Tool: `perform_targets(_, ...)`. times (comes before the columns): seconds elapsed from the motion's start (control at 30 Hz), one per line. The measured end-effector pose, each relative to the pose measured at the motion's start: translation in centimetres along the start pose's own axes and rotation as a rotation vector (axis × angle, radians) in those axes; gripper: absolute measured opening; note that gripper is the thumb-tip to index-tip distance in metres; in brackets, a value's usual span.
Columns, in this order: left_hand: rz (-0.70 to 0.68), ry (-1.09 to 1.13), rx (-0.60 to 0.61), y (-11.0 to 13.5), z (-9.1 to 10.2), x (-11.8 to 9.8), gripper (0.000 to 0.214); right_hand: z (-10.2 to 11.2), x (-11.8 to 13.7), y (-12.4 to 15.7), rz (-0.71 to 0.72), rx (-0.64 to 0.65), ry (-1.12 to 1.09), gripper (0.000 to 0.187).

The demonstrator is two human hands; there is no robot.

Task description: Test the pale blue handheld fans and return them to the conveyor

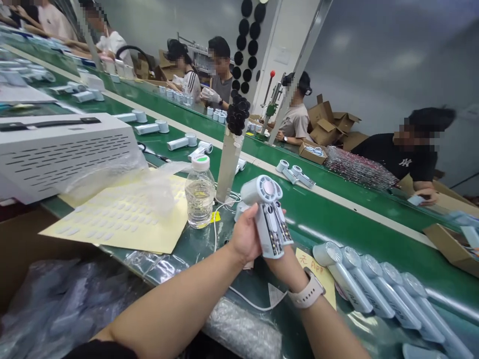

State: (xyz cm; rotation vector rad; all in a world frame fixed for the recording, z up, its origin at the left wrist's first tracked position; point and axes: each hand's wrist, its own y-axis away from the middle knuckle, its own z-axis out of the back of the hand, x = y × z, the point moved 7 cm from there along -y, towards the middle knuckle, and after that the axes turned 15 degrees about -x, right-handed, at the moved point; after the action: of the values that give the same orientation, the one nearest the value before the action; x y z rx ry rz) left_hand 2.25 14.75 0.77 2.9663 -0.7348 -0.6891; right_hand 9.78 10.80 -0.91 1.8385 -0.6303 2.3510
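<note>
Glossy green belt (pixel 337 214); matt pale plastic fan (pixel 267 219); clear plastic bottle (pixel 200 192).

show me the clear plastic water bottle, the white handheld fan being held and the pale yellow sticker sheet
clear plastic water bottle (pixel 200 197): head view, middle of its body
white handheld fan (pixel 270 227): head view, on its handle
pale yellow sticker sheet (pixel 123 222): head view, middle of the sheet

Assembly hall: long green conveyor belt (pixel 337 222) with a pale centre strip (pixel 348 205), running left rear to right front. Grey glossy wall (pixel 381 55) behind, catching soft overhead light. White pillar (pixel 285 45) beside rows of black discs (pixel 244 26). Open cardboard boxes (pixel 325 130) against the wall, with seated workers alongside.
</note>
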Motion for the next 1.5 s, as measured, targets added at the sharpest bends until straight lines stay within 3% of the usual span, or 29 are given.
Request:
perform_targets(0.1, -0.079, -0.034, 0.004, -0.5, 0.2, -1.0, 0.043, 1.1, 0.5, 1.2, -0.061, 0.049, 0.093, 0.029)
perform_targets(0.17, -0.076, -0.113, 0.037, -0.4, 0.1, -1.0, 0.046, 3.3, 0.3, 1.4, -0.143, -0.099, 0.027, 0.025)
perform_targets(0.23, -0.064, -0.272, 0.103, 0.0, -0.4, -0.4, 0.051, 5.3, -0.1, 1.7, -0.235, -0.257, -0.183, 0.029)
perform_targets(0.27, -0.075, -0.381, 0.154, 0.4, -0.8, 0.0, 0.052, 5.7, -0.2, 2.0, -0.275, -0.277, -0.299, 0.034)
perform_targets(0.33, -0.135, -0.598, 0.275, 1.1, -1.6, 0.7, 0.05, 5.7, -0.2, 2.4, -0.31, -0.208, -0.432, 0.041)
perform_targets(0.4, -0.176, -0.713, 0.33, 1.3, -2.0, 1.4, 0.048, 6.0, -0.1, 2.6, -0.301, -0.156, -0.413, 0.044)
perform_targets(0.47, -0.158, -0.663, 0.23, 0.4, -1.4, 1.4, 0.05, 7.0, -0.3, 2.4, -0.302, -0.183, -0.372, 0.046)
perform_targets(0.57, -0.082, -0.47, -0.04, -1.3, 0.8, 0.9, 0.052, 8.2, -1.0, 2.0, -0.347, -0.247, -0.403, 0.047)
perform_targets(0.63, 0.009, -0.407, -0.133, -1.8, 1.7, 0.9, 0.049, 8.4, -1.5, 1.8, -0.387, -0.285, -0.433, 0.043)
perform_targets(0.73, 0.097, -0.389, -0.116, -1.4, 1.4, 1.0, 0.038, 7.8, -2.1, 1.9, -0.456, -0.332, -0.465, 0.038)
perform_targets(0.97, 0.034, -0.45, 0.034, 0.3, -0.9, 0.5, 0.049, 6.5, 0.2, 2.9, -0.394, -0.263, -0.542, 0.038)
perform_targets(1.17, 0.035, -0.546, 0.023, 0.2, -0.8, 0.8, 0.042, 6.2, 0.9, 3.0, -0.393, -0.206, -0.532, 0.04)
perform_targets(1.5, 0.089, -0.541, 0.038, -0.1, -0.5, 1.2, 0.051, 6.1, 0.2, 2.7, -0.427, -0.209, -0.573, 0.035)
